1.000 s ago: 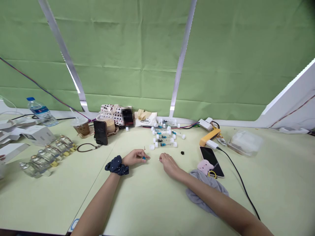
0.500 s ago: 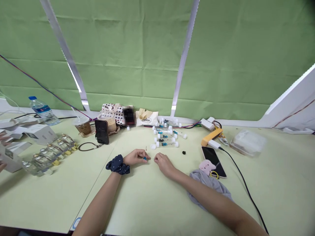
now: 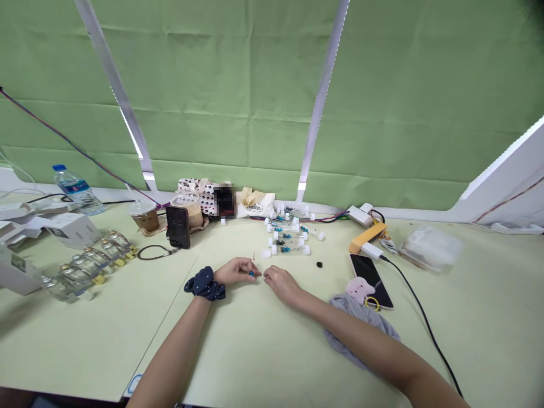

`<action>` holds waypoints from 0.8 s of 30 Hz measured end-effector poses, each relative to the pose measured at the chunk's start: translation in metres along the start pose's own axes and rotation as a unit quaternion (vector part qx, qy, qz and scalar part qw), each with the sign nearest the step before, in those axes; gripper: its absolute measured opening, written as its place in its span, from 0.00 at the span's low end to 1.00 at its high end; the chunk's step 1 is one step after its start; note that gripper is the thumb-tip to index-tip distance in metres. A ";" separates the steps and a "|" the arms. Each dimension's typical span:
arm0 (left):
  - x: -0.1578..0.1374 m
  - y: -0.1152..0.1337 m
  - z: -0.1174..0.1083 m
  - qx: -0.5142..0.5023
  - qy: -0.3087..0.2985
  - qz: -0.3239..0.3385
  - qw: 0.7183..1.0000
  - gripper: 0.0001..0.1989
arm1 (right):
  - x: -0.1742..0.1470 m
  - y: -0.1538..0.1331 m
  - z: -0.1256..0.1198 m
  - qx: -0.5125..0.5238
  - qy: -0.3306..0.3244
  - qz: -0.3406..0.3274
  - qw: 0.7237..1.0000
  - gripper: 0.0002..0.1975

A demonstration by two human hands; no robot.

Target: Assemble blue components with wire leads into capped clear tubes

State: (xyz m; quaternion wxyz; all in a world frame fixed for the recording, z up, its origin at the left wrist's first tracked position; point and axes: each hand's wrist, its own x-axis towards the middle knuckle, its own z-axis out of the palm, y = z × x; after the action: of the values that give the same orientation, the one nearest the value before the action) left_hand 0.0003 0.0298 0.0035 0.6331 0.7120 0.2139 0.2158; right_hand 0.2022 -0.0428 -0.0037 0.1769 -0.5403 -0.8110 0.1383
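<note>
Basically, the gap closed. One second ago the right hand [image 3: 282, 283] sat well apart from the left hand [image 3: 232, 271]; half a second ago it was nearer; by this frame the fingertips were almost meeting, just above the table [image 3: 255, 351]. Couldn't tell if they touched.

Left: fingers curled, thumb and forefinger closed on a blue piece [image 3: 251, 273], thin stem pointing up. Same grip as in both earlier frames, hardly any travel. Right: fingers bunched in a pinch, nearly closed, a pale bit [image 3: 263, 277] at the tips, too small to identify. It had poked out toward the left hand in the earlier frames too.

Blue piece was low between the hands, in front of the capped tubes [image 3: 290, 249]. Tubes unchanged: stacked in rough rows, blue and dark parts inside, loose white cap [image 3: 266, 254] just beside the front one. Black bit [image 3: 319, 264] also unmoved, right of the tubes.

Other change: half a second ago a co-worker's fingers were at the white box [image 3: 19, 273] on the left edge; now out of view, box left beside the glass bottles [image 3: 80, 271].

Right forearm stayed across the grey cloth [image 3: 340, 334], phone [image 3: 374, 277] just beyond.
</note>
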 end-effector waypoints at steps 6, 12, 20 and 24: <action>0.000 -0.001 -0.001 -0.008 -0.004 -0.004 1.000 0.15 | 0.002 -0.003 -0.001 -0.010 -0.022 -0.002 1.000 0.09; 0.000 0.000 -0.001 -0.007 -0.009 -0.004 1.000 0.14 | 0.004 -0.004 -0.003 -0.013 -0.028 -0.001 1.000 0.11; 0.001 -0.004 -0.002 -0.003 -0.011 -0.001 1.000 0.14 | 0.005 -0.007 -0.004 -0.017 -0.026 0.002 1.000 0.11; 0.000 -0.003 -0.002 -0.010 -0.004 -0.006 1.000 0.15 | 0.005 -0.006 -0.002 -0.031 -0.016 -0.005 0.999 0.11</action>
State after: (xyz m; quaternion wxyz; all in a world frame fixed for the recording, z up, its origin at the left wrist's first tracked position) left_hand -0.0004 0.0317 0.0009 0.6422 0.7054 0.2134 0.2108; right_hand 0.1965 -0.0402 0.0015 0.1483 -0.5390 -0.8203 0.1207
